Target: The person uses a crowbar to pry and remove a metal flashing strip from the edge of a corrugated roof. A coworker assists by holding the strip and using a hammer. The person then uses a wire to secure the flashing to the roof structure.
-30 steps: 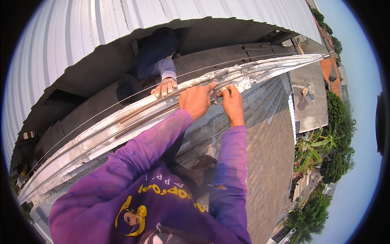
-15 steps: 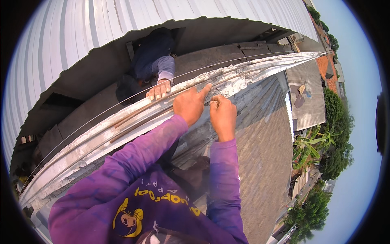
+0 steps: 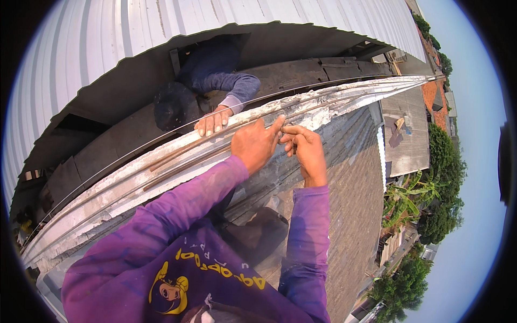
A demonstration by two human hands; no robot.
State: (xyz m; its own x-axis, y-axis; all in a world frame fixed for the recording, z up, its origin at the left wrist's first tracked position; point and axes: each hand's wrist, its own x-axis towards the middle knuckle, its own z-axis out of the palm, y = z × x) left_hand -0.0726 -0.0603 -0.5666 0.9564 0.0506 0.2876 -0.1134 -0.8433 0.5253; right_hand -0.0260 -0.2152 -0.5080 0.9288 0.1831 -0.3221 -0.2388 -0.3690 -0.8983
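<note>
Long thin steel rebar rods (image 3: 177, 156) lie along the top of a rough whitish concrete wall (image 3: 134, 164), which runs diagonally across the view. My left hand (image 3: 253, 144) is closed round a rod at the middle of the wall, its index finger stretched toward my right hand. Just right of it, my right hand (image 3: 308, 152) is pinched at the rods' near side; what its fingertips hold is too small to make out. Across the wall, a co-worker's hand (image 3: 214, 120) rests flat on the wall's top beside the rods.
A taut line (image 3: 156, 139) runs along the wall's far side. Beyond it the co-worker, in a dark cap (image 3: 175, 106), crouches under a white corrugated metal roof (image 3: 156, 27). A brownish sloping roof (image 3: 344, 199) lies on my right, with trees (image 3: 441, 177) and lower roofs past it.
My right hand has shifted slightly right and turned, its fingers loosening a little from the left index finger. The co-worker's head has come into view and their forearm has swung right.
</note>
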